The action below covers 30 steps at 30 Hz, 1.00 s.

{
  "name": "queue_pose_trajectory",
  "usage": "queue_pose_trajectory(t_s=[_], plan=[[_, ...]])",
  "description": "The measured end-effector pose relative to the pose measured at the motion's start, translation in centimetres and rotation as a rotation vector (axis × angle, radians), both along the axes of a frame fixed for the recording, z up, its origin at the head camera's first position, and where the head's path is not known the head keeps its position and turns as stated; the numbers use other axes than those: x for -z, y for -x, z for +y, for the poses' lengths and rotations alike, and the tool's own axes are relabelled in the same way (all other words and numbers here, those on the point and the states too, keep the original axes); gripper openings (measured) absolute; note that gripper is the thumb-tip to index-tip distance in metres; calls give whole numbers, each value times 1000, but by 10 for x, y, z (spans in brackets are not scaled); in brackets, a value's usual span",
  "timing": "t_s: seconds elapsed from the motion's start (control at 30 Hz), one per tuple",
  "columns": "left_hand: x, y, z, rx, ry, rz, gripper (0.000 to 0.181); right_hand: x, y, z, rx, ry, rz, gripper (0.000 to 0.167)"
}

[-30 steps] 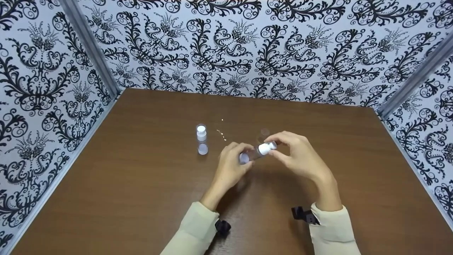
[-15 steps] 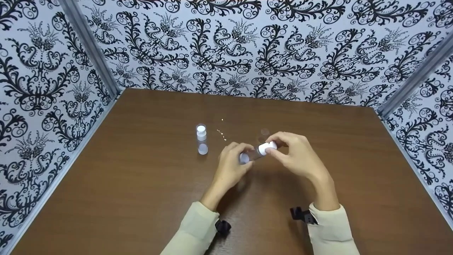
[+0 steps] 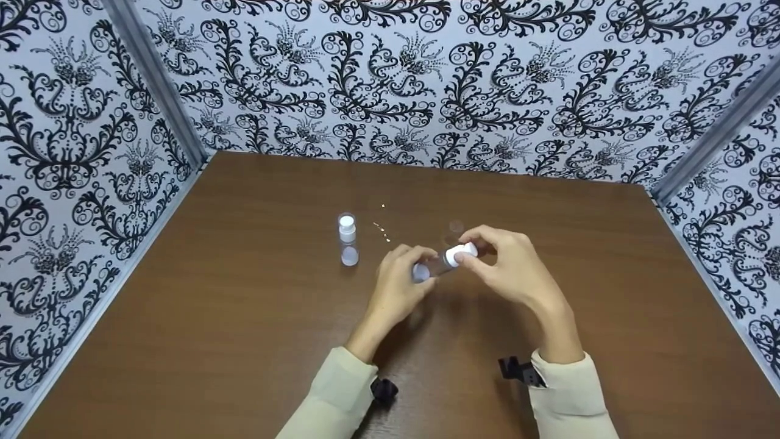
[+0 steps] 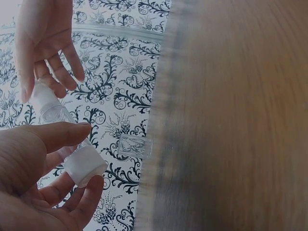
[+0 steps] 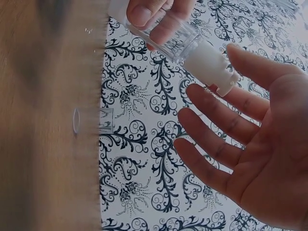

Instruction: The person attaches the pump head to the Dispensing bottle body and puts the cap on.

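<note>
1. Slightly shifted toward the left since a second ago is the right hand (image 3: 512, 268), whose thumb has been moved further over the white pump top (image 3: 460, 253); the left hand (image 3: 399, 274) has been kept almost where it was.
2. By the left hand, a clear bottle (image 3: 437, 266) is grasped around its body, with the thumb on one side and curled fingers on the other; its white lower end (image 4: 85, 164) is seen beside the fingertips in the left wrist view.
3. By the right hand, the white pump top is pinched between thumb and forefinger, while the remaining fingers are shown spread and bent below it in the right wrist view. How firmly it is pressed cannot be told.
4. The clear bottle is held tilted above the brown table (image 3: 244, 341), between the two hands, with the pump end higher and pointed to the right.
5. Beyond the right hand, a small clear cap (image 5: 106, 120) is seen standing on the table.
6. To the left of the hands, a second bottle (image 3: 348, 238) is stood upright, and small white specks (image 3: 382, 230) are scattered just beside it.
7. By the pale sleeves (image 3: 570, 396), a black mount (image 3: 384, 391) is borne at each wrist.
</note>
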<state>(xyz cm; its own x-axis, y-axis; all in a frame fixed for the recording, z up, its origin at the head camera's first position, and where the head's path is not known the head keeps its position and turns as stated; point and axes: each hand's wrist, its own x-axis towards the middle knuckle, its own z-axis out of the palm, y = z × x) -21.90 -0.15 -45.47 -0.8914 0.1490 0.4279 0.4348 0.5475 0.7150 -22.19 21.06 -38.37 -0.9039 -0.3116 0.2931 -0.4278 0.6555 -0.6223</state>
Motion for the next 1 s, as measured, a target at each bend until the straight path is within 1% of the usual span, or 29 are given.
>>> queue_pose_trajectory(t_s=[0.1,0.23,0.43,0.7,0.83,1.0], plan=[[0,0,0,4,3,-17,35,-1,0,2,-14,12,15,28],[1,0,0,12,1,-37,36,-3,0,6,-30,24,47,30],[2,1,0,8,5,-9,34,-5,-2,11,-49,26,66,31],[2,1,1,8,4,-9,35,-4,-2,12,-109,3,82,36],[1,0,1,6,9,-13,34,-3,-2,10,-131,-12,102,34],[1,1,0,8,13,-22,34,-1,-1,9,-143,-15,115,28]])
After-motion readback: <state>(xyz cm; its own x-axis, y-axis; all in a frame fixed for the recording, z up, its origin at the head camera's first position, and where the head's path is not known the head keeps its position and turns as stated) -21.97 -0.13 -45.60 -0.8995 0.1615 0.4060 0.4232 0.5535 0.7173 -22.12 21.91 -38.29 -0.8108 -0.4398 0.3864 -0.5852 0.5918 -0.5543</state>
